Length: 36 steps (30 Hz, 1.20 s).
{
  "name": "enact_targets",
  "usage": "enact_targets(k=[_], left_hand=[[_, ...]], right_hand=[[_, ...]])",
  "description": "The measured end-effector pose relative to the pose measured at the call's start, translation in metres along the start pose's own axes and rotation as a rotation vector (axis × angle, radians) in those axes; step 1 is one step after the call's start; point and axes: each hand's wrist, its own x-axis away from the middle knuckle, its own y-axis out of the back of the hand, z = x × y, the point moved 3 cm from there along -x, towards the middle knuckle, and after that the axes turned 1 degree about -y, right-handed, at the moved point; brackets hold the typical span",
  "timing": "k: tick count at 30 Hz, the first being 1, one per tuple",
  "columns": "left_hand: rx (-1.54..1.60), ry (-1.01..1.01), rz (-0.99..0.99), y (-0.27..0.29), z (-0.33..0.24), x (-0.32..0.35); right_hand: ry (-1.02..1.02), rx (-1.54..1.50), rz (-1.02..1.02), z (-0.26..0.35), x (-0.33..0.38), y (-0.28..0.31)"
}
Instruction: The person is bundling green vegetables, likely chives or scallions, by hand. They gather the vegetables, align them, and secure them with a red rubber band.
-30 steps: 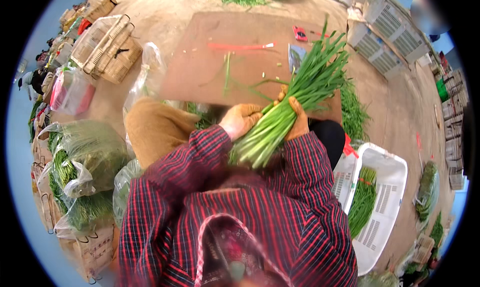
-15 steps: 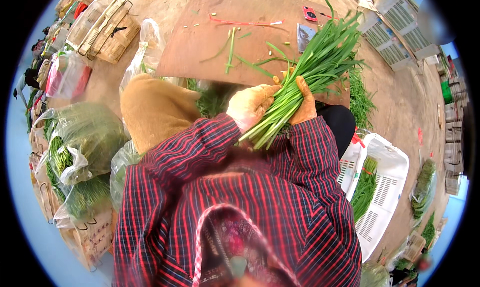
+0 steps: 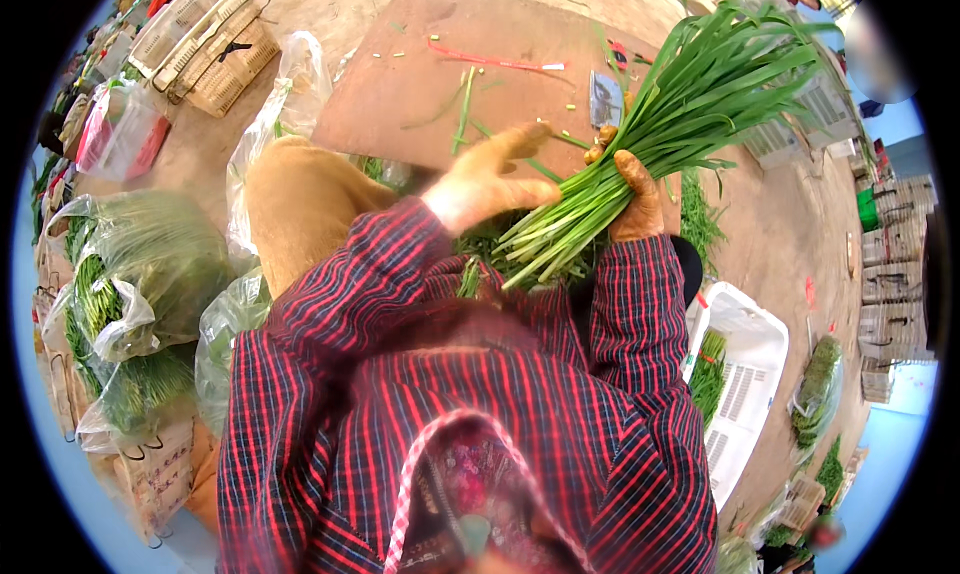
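Fingers [image 3: 632, 179] of the right hand [image 3: 630, 199] were wrapped tight around a bunch of green chives [image 3: 650, 144], gripping it partway up from the pale cut ends. The left hand [image 3: 490, 184] lay just beside those ends, its fingers [image 3: 520, 142] spread fairly wide and flat, touching the lower stalks without closing on them. The bunch's long axis ran on a slant, from the whitish stems low and toward the person's chest up to the leafy tips fanning out at the upper right. It hung above the near edge of a brown board [image 3: 400, 84], which carried a few loose stalks and a red strip. Of the two hands, the left was nearer the cut ends. A white crate [image 3: 750, 374] sat at the right.
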Motion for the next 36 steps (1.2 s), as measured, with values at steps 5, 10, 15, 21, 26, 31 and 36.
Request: enact_targets(k=[5,10,15,21,26,31,36], left_hand=[[-0.271,-0.016,0.046,-0.023,-0.027,-0.037],[-0.029,-0.036,-0.084,0.001,-0.001,-0.095],[-0.281,-0.230,-0.123,0.038,0.093,-0.150],[0.025,0.163,0.270,0.029,0.096,-0.155],[-0.586,-0.292,-0.264,0.037,0.107,-0.161],[0.292,-0.044,-0.313,0.077,0.072,-0.121],[0.829,-0.006,-0.273,0.086,0.018,-0.059]], right_hand=[[0.180,0.266,0.005,0.024,-0.029,-0.057],[0.117,0.488,0.002,0.006,-0.078,-0.043],[-0.112,0.265,0.050,-0.031,-0.104,-0.015],[-0.193,0.262,0.099,-0.064,-0.132,0.034],[0.086,0.750,0.221,-0.035,-0.138,-0.015],[0.270,1.186,0.342,0.011,-0.131,-0.071],[0.050,0.725,0.405,0.039,-0.111,-0.074]])
